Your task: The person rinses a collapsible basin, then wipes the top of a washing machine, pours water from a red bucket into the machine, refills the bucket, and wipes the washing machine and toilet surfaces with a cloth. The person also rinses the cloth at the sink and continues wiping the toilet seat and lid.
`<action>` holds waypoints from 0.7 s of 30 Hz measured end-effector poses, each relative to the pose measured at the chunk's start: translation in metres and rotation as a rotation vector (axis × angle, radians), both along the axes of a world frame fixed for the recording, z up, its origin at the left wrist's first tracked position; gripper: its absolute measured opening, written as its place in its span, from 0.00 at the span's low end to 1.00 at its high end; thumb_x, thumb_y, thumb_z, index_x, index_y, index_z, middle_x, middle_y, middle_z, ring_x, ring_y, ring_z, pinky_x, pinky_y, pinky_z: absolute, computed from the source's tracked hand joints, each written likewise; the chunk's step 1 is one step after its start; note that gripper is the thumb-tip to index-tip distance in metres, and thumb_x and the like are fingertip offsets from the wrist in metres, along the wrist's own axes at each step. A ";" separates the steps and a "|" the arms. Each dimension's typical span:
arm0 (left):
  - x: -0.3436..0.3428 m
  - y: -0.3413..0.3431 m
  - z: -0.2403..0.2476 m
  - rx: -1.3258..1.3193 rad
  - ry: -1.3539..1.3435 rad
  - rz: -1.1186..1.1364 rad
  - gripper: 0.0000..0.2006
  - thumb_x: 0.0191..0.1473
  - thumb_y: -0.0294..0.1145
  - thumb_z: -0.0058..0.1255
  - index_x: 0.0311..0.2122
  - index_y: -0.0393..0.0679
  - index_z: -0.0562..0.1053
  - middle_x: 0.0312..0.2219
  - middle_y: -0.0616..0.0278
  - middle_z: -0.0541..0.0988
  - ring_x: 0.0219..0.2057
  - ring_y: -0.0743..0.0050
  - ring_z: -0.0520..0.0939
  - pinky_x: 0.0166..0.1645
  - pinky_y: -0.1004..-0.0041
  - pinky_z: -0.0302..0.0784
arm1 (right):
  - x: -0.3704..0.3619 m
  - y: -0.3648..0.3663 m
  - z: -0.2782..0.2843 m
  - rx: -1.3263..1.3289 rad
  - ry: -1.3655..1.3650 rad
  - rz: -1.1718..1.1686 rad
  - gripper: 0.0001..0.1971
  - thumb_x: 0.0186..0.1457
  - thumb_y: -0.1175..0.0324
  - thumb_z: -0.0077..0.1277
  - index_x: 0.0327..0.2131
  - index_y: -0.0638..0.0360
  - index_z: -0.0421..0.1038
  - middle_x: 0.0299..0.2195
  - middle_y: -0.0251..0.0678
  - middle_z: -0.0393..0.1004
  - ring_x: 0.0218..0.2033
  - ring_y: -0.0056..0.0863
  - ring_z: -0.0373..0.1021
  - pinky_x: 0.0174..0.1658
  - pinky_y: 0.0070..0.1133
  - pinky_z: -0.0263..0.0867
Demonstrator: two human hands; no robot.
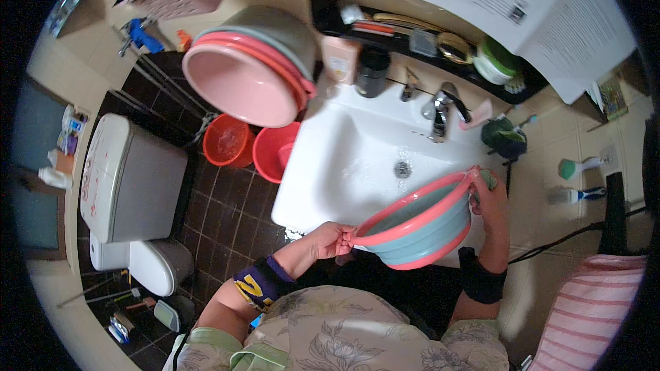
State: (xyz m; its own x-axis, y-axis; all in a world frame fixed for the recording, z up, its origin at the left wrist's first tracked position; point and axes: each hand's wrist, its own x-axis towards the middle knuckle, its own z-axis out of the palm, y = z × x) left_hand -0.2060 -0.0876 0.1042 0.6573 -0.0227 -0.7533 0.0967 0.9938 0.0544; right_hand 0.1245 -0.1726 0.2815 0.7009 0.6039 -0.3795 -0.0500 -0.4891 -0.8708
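A collapsible basin (423, 237) with pink rims and a blue-grey body is tilted over the near edge of the white sink (323, 189), its opening turned toward the tap (440, 113). My left hand (335, 241) pinches the rim at its left end. At the opposite end my right hand (491, 199) is closed on the rim. A small greenish pad (488, 178) shows against the right fingers; its kind is not clear. Wet spots and droplets lie in the bowl around the drain (403, 169).
Nested basins (240, 86) lean left of the sink, above two red buckets (228, 140) on dark tiles. A toilet (161, 268) stands farther left. Bottles and a black jar (372, 72) line the sink's back ledge. Brushes (581, 195) and a striped towel (591, 309) hang at right.
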 end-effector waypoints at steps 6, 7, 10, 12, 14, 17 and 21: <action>-0.144 0.006 0.038 0.415 0.113 0.223 0.11 0.62 0.33 0.46 0.40 0.35 0.75 0.25 0.61 0.80 0.23 0.75 0.81 0.23 0.75 0.80 | -0.123 0.039 0.006 0.076 0.059 0.279 0.16 0.59 0.54 0.53 0.44 0.54 0.73 0.20 0.23 0.65 0.14 0.12 0.55 0.15 0.14 0.44; -0.177 0.011 0.043 0.494 0.164 0.281 0.12 0.63 0.34 0.46 0.42 0.35 0.74 0.27 0.61 0.81 0.23 0.74 0.82 0.24 0.75 0.79 | -0.149 0.049 0.001 0.100 0.076 0.334 0.16 0.59 0.55 0.53 0.44 0.54 0.74 0.20 0.23 0.65 0.14 0.12 0.54 0.15 0.14 0.44; -0.268 0.005 0.050 0.654 0.377 0.484 0.15 0.60 0.38 0.54 0.46 0.37 0.72 0.31 0.64 0.80 0.25 0.76 0.82 0.27 0.74 0.80 | -0.236 0.072 -0.017 0.126 0.223 0.473 0.12 0.60 0.61 0.53 0.44 0.55 0.73 0.20 0.23 0.65 0.14 0.11 0.54 0.15 0.13 0.45; -0.330 -0.007 0.051 0.822 0.616 0.432 0.18 0.60 0.42 0.54 0.49 0.41 0.69 0.34 0.62 0.80 0.29 0.75 0.82 0.28 0.73 0.82 | -0.298 0.089 -0.035 0.144 0.329 0.607 0.13 0.59 0.63 0.56 0.44 0.58 0.72 0.19 0.22 0.66 0.14 0.10 0.57 0.15 0.13 0.48; -0.387 -0.018 0.047 0.832 0.643 0.502 0.18 0.58 0.41 0.57 0.47 0.41 0.69 0.32 0.63 0.79 0.28 0.75 0.82 0.28 0.73 0.82 | -0.361 0.112 -0.056 0.110 0.394 0.606 0.11 0.62 0.63 0.54 0.43 0.58 0.72 0.20 0.22 0.66 0.14 0.09 0.57 0.14 0.13 0.48; -0.455 -0.036 0.041 0.825 0.729 0.655 0.15 0.57 0.37 0.57 0.43 0.41 0.68 0.30 0.65 0.77 0.26 0.77 0.80 0.27 0.73 0.81 | -0.442 0.138 -0.079 0.154 0.380 0.703 0.10 0.64 0.60 0.52 0.38 0.56 0.71 0.19 0.21 0.64 0.13 0.09 0.56 0.14 0.13 0.48; -0.516 -0.046 0.036 0.887 0.761 0.859 0.11 0.57 0.33 0.57 0.40 0.43 0.67 0.28 0.68 0.75 0.24 0.80 0.79 0.26 0.76 0.80 | -0.517 0.166 -0.087 0.117 0.420 0.755 0.11 0.64 0.59 0.53 0.32 0.53 0.68 0.18 0.20 0.62 0.13 0.09 0.54 0.13 0.14 0.46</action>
State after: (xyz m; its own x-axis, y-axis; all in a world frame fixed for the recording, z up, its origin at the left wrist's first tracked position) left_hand -0.7220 -0.1337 0.1406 -0.3303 0.8150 -0.4761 -0.2148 0.4263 0.8787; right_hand -0.3922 -0.0069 0.1949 -0.0864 0.9019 -0.4232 -0.0769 -0.4295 -0.8998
